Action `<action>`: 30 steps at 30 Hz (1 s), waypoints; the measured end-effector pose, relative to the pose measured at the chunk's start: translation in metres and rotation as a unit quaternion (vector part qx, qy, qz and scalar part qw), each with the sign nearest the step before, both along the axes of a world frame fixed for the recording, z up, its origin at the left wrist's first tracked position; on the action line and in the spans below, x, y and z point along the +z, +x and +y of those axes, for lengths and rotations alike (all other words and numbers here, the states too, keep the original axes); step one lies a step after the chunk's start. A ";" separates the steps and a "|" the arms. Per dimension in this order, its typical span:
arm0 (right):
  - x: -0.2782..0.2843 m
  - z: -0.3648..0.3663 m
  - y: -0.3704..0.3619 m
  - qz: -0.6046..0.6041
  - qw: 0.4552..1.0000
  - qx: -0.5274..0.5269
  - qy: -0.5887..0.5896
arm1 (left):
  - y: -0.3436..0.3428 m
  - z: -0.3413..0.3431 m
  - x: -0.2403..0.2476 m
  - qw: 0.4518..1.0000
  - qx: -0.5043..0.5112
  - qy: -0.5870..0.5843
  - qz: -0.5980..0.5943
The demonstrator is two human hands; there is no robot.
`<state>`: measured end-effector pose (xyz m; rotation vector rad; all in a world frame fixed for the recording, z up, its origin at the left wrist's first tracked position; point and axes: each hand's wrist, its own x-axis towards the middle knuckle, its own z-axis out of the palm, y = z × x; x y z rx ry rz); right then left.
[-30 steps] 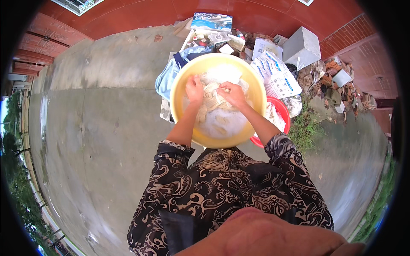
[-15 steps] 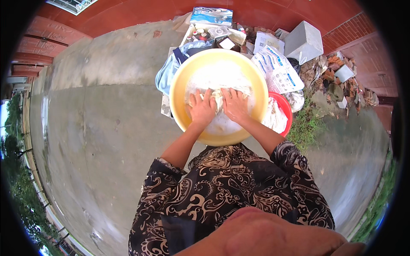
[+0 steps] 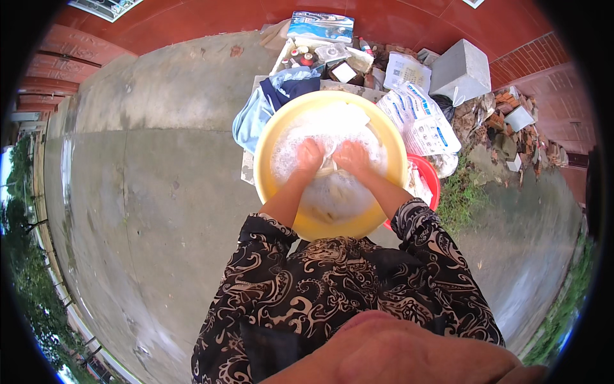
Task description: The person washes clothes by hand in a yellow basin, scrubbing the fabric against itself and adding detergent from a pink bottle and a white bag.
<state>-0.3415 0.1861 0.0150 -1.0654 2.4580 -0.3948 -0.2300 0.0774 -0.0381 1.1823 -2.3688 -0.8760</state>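
Note:
A large yellow basin in front of me holds cloudy, sudsy water and wet white cloth. Both hands are inside it, side by side near the middle. My left hand is closed, its fingers curled into the suds around part of the white cloth. Close beside it, my right hand is closed on the same cloth, which shows as a twisted strip between the two. Foam partly covers the fingertips. Paler cloth or thick foam lies beyond the hands, and I cannot tell which.
A red bucket with white cloth stands right of the basin. Light-blue and navy clothing lies at its left. Behind are a blue-and-white box, small bottles, a printed plastic bag and a grey block. Rubble lies farther right.
My fingers were spread over the cloth; now they are curled on it, deeper in foam. The basin has come nearer my body, baring more of the clothing behind it.

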 end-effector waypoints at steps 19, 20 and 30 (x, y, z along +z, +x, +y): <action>0.062 0.076 0.063 -0.050 0.999 -0.009 -0.018 | 0.095 0.045 0.134 0.978 -0.065 0.129 0.151; 0.052 0.078 0.070 0.041 0.998 0.015 -0.035 | 0.091 0.052 0.132 0.993 -0.067 -0.065 0.069; 0.026 0.025 0.036 0.159 0.977 0.124 -0.074 | 0.022 0.019 0.088 0.962 -0.106 -0.038 -0.247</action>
